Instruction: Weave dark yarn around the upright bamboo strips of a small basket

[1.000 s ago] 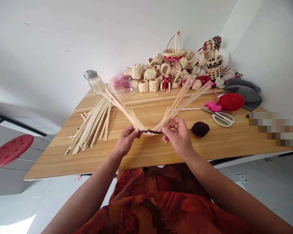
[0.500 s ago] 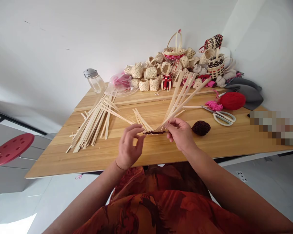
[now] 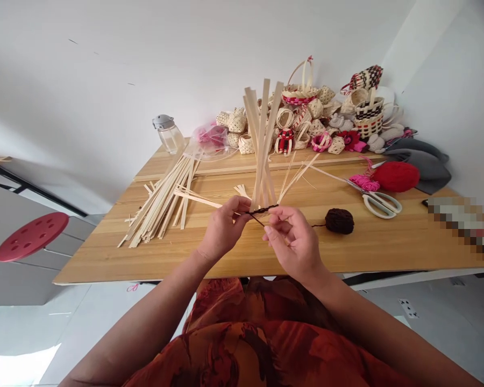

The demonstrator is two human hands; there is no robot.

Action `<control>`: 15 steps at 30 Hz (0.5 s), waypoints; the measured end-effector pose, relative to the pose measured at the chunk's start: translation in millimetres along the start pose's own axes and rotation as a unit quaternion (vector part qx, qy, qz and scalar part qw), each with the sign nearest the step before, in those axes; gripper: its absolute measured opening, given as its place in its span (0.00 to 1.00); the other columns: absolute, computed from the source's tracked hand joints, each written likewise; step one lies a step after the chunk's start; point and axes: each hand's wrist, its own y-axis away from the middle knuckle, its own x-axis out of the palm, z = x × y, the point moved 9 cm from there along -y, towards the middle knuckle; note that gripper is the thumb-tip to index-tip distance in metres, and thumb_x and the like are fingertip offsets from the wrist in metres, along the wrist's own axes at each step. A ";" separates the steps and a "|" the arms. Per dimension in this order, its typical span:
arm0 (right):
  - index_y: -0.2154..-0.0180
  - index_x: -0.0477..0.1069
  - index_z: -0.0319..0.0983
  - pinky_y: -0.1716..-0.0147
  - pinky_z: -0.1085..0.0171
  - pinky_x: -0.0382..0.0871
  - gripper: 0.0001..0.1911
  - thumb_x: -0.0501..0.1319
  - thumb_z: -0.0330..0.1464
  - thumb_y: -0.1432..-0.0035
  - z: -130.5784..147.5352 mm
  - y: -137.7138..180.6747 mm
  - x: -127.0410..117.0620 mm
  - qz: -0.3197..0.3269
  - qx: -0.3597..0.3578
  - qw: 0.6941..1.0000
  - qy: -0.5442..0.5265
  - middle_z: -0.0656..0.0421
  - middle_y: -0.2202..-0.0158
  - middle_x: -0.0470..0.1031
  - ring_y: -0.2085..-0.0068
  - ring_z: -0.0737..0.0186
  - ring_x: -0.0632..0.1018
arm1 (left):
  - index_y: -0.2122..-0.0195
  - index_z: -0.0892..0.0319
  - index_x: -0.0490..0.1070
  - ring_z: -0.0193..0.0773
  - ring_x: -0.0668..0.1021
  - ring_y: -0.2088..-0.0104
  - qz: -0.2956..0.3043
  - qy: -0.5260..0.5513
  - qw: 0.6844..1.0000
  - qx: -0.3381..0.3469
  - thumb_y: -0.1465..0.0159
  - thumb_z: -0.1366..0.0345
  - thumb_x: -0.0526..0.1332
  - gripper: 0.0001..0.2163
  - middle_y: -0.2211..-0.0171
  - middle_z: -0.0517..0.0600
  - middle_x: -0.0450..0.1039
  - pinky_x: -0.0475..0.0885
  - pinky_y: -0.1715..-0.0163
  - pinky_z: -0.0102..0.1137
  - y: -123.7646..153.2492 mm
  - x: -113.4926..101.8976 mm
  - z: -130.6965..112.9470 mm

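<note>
Between my hands stands a small half-woven basket (image 3: 263, 172) of pale flat strips, its long ends splayed upward and out to the sides. Dark brown yarn (image 3: 265, 209) is wound along its near edge. My left hand (image 3: 227, 224) pinches the left end of that edge. Pulled toward me, a length of the yarn runs to my right hand (image 3: 293, 239), whose thumb and forefinger are closed on it. To the right on the table lies the dark brown yarn ball (image 3: 339, 221), its strand leading back to my right hand.
Loose pale strips (image 3: 161, 201) lie in a pile at the left. Scissors (image 3: 381, 204), a red yarn ball (image 3: 396, 176) and pink yarn (image 3: 364, 183) are at the right. Behind are small woven baskets (image 3: 300, 94), a plastic bag (image 3: 207, 141) and a bottle (image 3: 168, 134). A red stool (image 3: 32, 236) stands left.
The basket has turned, so its long strips now point straight up rather than right. My left hand has closed on its edge. My right hand has shifted from the strips to the yarn.
</note>
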 end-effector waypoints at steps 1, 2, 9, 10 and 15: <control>0.50 0.68 0.45 0.68 0.64 0.78 0.14 0.63 0.33 0.37 -0.8 2.3 2.1 0.007 -0.004 1.000 0.008 0.59 0.60 0.70 0.67 0.65 0.79 | 0.59 0.56 0.71 0.37 0.81 0.62 0.011 0.016 1.000 -0.006 0.40 0.74 0.61 0.09 0.65 0.48 0.79 0.76 0.63 0.30 -1.4 0.7 -0.3; 0.51 0.69 0.44 0.67 0.64 0.78 0.12 0.63 0.33 0.37 -2.6 3.7 3.4 0.013 -0.005 1.000 0.015 0.59 0.60 0.71 0.67 0.64 0.79 | 0.59 0.56 0.71 0.37 0.80 0.63 0.024 0.030 0.999 -0.011 0.39 0.74 0.60 0.08 0.65 0.48 0.78 0.76 0.62 0.30 -2.7 1.7 -0.4; 0.58 0.72 0.42 0.67 0.61 0.76 0.05 0.61 0.32 0.36 -12.8 3.4 0.4 0.025 -0.003 0.998 0.052 0.56 0.62 0.76 0.68 0.62 0.79 | 0.65 0.58 0.71 0.35 0.77 0.66 0.052 0.093 0.994 -0.034 0.35 0.65 0.60 0.04 0.70 0.47 0.74 0.74 0.62 0.31 -6.0 3.9 0.4; 0.58 0.73 0.42 0.67 0.61 0.76 0.05 0.61 0.32 0.36 -14.1 2.8 -1.3 0.022 -0.002 0.998 0.053 0.56 0.62 0.77 0.68 0.62 0.79 | 0.65 0.58 0.72 0.35 0.77 0.67 0.049 0.095 0.994 -0.036 0.35 0.65 0.60 0.04 0.70 0.47 0.74 0.74 0.63 0.30 -6.0 3.9 0.6; 0.56 0.72 0.41 0.70 0.63 0.75 0.08 0.62 0.36 0.37 -22.3 -4.0 -14.0 -0.005 0.026 0.999 0.039 0.56 0.61 0.76 0.68 0.63 0.79 | 0.66 0.59 0.74 0.35 0.77 0.68 0.067 0.087 0.993 -0.039 0.36 0.65 0.61 0.05 0.71 0.48 0.75 0.73 0.64 0.29 -9.1 7.4 -0.4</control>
